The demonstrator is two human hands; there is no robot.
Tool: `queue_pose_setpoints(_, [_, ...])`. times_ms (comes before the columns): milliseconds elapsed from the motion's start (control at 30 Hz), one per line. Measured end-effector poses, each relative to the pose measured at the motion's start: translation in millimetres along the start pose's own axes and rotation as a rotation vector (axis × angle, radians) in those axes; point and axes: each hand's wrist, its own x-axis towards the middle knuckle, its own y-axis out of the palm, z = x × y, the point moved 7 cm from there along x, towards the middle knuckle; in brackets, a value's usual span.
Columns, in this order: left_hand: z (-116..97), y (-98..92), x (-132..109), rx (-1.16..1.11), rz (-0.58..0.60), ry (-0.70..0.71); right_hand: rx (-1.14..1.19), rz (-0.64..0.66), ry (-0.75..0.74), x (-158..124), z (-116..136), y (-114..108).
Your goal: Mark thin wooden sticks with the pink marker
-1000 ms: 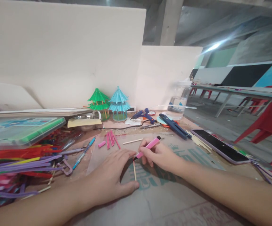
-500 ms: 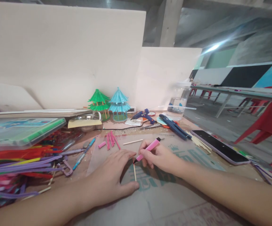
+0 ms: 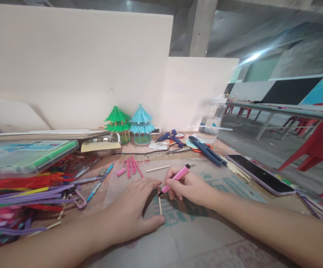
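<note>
marker and stick between two hands on a desk

the left hand (image 3: 127,204) is spanning a thin wooden stick (image 3: 160,206), its thumb and forefinger closing on the two ends; the stick is lying on a translucent sheet (image 3: 150,253) that is covering part of the desk (image 3: 99,195). the right hand (image 3: 187,186) is gripping a pink marker (image 3: 178,176), fingers clamped about the barrel, and the dark tip is meeting the stick near its far end, where a reddish tint is showing. beyond the left hand, a pink cap (image 3: 121,171) is lying just beside several pink sticks (image 3: 133,164); a second pale stick (image 3: 158,168) is resting to their right. farther back, a green model tower (image 3: 117,114) and a blue model tower (image 3: 141,114) are standing upright near a glue gun (image 3: 173,135). a phone (image 3: 257,173) is lying at the right.
</note>
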Motion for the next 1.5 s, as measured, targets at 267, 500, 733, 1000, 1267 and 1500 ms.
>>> queue_pose_setpoints(267, [5.7,3.2,0.9,0.013,0.008,-0.034,-0.006,-0.125,-0.046,-0.4,4.5,-10.3])
queue_pose_setpoints(500, [6.0,3.0,1.9,0.058,-0.010,-0.060,-0.015,-0.108,-0.050,1.5,1.7,-10.7])
queue_pose_setpoints(733, [11.6,-0.6,1.6,0.079,-0.063,-0.064,-0.019,-0.064,-0.019,1.3,0.0,-6.9])
queue_pose_setpoints(1000, [6.9,-0.5,3.1,0.120,-0.034,0.003,-0.012,-0.095,-0.031,1.3,0.6,-8.3])
queue_pose_setpoints(1267, [7.8,3.3,3.5,0.103,-0.029,0.093,-0.046,-0.101,-0.003,0.4,0.9,-8.0])
queue_pose_setpoints(1500, [9.1,3.6,3.6,0.088,-0.034,0.089,-0.069,-0.108,0.009,0.4,-0.5,-9.3])
